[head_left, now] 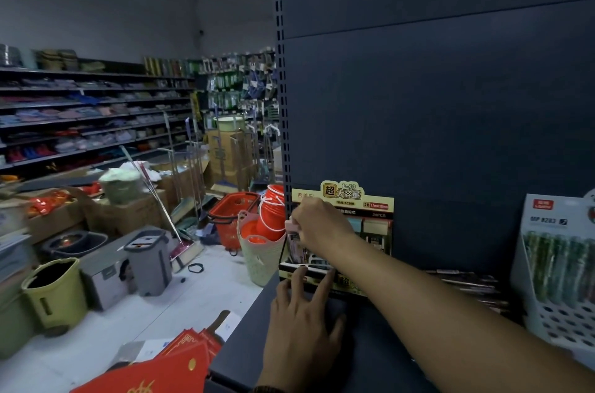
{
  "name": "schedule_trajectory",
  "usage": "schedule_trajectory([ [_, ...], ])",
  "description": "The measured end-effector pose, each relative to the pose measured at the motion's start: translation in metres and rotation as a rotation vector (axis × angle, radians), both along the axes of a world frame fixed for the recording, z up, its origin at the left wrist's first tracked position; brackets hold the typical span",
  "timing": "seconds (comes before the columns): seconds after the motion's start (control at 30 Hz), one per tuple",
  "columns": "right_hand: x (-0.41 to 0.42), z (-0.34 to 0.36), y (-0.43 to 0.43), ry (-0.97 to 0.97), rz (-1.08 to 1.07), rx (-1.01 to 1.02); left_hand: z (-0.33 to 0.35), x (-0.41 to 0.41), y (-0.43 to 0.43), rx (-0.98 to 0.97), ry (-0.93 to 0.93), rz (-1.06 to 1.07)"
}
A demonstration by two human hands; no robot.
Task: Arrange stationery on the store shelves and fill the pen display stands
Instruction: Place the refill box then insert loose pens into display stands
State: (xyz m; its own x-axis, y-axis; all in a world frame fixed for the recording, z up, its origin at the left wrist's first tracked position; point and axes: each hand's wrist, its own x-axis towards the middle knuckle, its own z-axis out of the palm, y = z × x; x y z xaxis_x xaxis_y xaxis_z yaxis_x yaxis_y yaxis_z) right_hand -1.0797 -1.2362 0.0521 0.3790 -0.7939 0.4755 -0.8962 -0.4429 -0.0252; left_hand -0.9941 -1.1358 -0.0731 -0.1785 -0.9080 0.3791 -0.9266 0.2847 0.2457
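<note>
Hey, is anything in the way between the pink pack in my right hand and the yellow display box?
Nothing visible. Your right hand pinches the pink pack right at the left edge of the display box. Your left hand only touches the box lower down, at its front. The right hand hides the slot itself.

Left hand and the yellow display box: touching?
Touching. In the head view, fingertips of the left hand rest on the front lip of the yellow display box.

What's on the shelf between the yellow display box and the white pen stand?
In the head view, a low pile of slim dark pens or packs lies flat on the shelf there.
</note>
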Motion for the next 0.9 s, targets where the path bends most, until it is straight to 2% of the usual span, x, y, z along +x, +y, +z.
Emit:
schedule_trajectory([
  [0.2, -0.003, -0.004, 0.001, -0.021, -0.044, -0.056, -0.001, 0.001, 0.002, 0.007, -0.01, 0.004],
  [0.53, -0.018, 0.0, 0.015, -0.079, -0.012, -0.013, 0.001, 0.001, 0.001, 0.047, 0.005, 0.011],
  [0.73, -0.066, 0.028, 0.062, -0.113, -0.014, 0.026, 0.004, 0.0, 0.007, -0.04, 0.127, 0.026],
  [0.9, -0.125, 0.037, 0.119, -0.149, -0.043, 0.076, 0.008, 0.001, 0.012, -0.129, 0.135, -0.031],
])
